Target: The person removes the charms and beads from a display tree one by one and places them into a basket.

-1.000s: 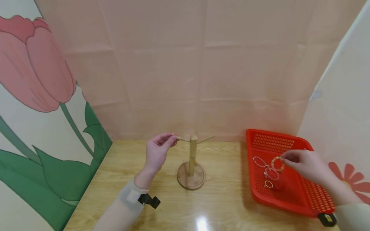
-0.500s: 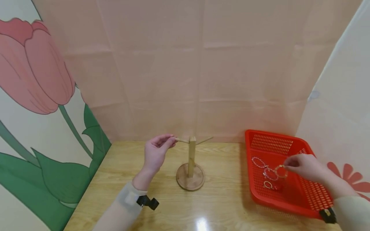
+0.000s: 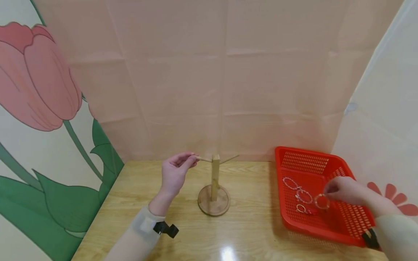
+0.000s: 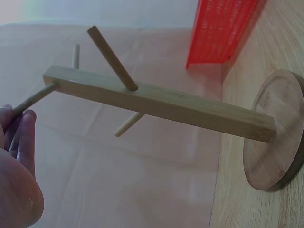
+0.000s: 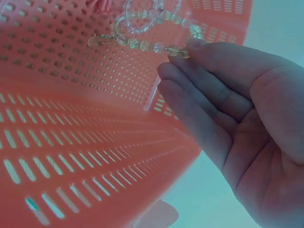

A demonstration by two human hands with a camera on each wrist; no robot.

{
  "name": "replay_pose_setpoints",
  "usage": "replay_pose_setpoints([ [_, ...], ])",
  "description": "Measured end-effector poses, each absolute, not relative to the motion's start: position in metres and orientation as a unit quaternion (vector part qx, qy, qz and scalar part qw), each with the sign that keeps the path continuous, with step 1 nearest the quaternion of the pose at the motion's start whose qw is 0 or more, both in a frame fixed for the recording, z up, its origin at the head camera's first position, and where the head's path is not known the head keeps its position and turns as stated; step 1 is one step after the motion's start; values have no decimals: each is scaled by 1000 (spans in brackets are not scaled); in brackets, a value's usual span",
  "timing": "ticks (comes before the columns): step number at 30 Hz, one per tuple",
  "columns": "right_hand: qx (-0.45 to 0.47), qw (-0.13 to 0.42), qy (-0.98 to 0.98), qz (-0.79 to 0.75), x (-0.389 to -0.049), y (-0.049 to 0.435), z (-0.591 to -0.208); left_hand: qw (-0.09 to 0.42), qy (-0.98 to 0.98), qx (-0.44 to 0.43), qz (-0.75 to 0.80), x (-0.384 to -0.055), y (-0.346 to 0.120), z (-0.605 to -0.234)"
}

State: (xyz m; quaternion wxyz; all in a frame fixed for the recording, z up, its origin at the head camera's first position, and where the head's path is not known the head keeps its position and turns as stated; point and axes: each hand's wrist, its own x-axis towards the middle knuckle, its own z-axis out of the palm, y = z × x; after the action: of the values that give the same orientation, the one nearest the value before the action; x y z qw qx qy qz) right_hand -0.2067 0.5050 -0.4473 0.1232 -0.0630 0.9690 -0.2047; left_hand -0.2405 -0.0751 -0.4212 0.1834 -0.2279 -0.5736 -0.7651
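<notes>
My left hand (image 3: pixel 174 173) pinches the end of one peg (image 4: pixel 35 99) near the top of a wooden stand (image 3: pixel 215 177). The stand has a square post, several slanting pegs and a round base (image 4: pixel 275 137); no jewellery hangs on it. Over the red basket (image 3: pixel 284 214), my right hand (image 3: pixel 346 191) pinches a beaded bracelet (image 5: pixel 147 46) with pale yellow and clear beads between thumb and fingertips. Two pink beaded bracelets, one of them a pink bracelet (image 3: pixel 290 183) at the left, lie in the basket beside a small gold-coloured ring (image 3: pixel 300 208) with a red piece attached.
The basket stands at the right of the wooden table (image 3: pixel 254 210), close to the white side wall. A pink sheet (image 3: pixel 176 90) hangs behind the table. At the left is a panel with a painted tulip (image 3: pixel 49 83).
My right hand has moved slightly right and down with the bracelet, lower over the basket. The left hand keeps its pinch on the peg.
</notes>
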Motion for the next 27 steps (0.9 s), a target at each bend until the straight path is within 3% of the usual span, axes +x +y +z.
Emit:
replay_pose_setpoints([
  [17,-79,135,971,-179,-216,506,-452,185,-573,-227,-765,-241,-79,-422],
  [27,-40,128,975,-179,-217,517,-457,182,-580,-239,-758,-244,-80,-424],
])
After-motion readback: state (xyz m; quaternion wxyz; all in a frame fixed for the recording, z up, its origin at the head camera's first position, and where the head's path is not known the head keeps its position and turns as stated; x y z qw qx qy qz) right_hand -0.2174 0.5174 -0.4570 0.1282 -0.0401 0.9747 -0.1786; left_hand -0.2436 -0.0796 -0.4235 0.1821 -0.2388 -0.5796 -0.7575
